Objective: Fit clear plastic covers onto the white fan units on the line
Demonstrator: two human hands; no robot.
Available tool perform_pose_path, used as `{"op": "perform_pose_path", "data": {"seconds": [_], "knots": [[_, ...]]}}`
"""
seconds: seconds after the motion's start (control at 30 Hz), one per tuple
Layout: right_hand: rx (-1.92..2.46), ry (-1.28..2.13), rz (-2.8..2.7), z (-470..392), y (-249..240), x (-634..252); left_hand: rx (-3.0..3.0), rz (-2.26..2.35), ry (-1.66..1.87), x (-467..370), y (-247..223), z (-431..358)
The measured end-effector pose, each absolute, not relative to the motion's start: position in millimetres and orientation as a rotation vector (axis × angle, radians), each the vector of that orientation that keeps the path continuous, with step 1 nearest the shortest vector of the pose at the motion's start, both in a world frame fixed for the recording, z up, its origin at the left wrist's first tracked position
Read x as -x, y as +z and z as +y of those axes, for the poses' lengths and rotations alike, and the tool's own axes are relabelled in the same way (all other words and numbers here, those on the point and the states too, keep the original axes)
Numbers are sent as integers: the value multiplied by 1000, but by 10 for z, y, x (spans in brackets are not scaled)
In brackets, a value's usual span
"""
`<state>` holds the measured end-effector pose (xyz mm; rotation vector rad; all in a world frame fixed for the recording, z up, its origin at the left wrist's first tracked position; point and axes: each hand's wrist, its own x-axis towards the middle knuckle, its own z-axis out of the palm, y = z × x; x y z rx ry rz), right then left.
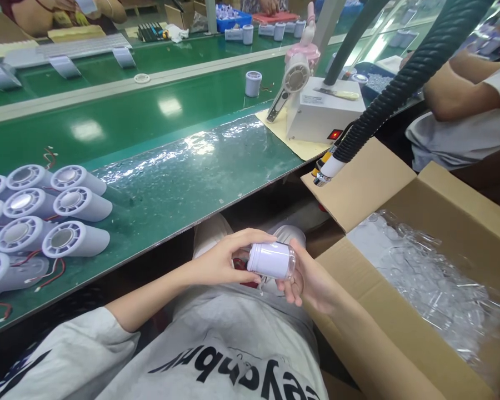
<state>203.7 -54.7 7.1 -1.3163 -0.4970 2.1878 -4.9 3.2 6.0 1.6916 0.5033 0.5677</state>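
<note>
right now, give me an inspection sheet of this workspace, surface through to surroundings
Surface: glossy green worktop, reflecting light.
Workpieces: lavender cylinder held off the worktop; similar cylinders grouped at the left.
Clutter: open cardboard box of clear plastic pieces, lower right.
Hands: left hand and right hand at opposite ends of the lavender cylinder.
Cables: red wires among the similar cylinders; black corrugated hose at upper right.
Surroundings: another person's arm at the right; white device with lit red switch.

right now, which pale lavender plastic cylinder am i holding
The cylinder with a clear end, between your left hand and right hand; all others, like those clustered on the green tabletop, are outside your grasp.
</note>
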Motion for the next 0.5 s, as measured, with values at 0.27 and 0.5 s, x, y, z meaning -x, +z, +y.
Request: {"op": "perform_pose_path", "data": {"seconds": [0.27, 0.5], "knots": [[1234, 1680, -1151, -655, -26, -2098, -1280, 597, 457, 39, 150, -39], [1039, 875, -1842, -727, -30, -2204, -1199, 584, 391, 70, 147, -19]]}}
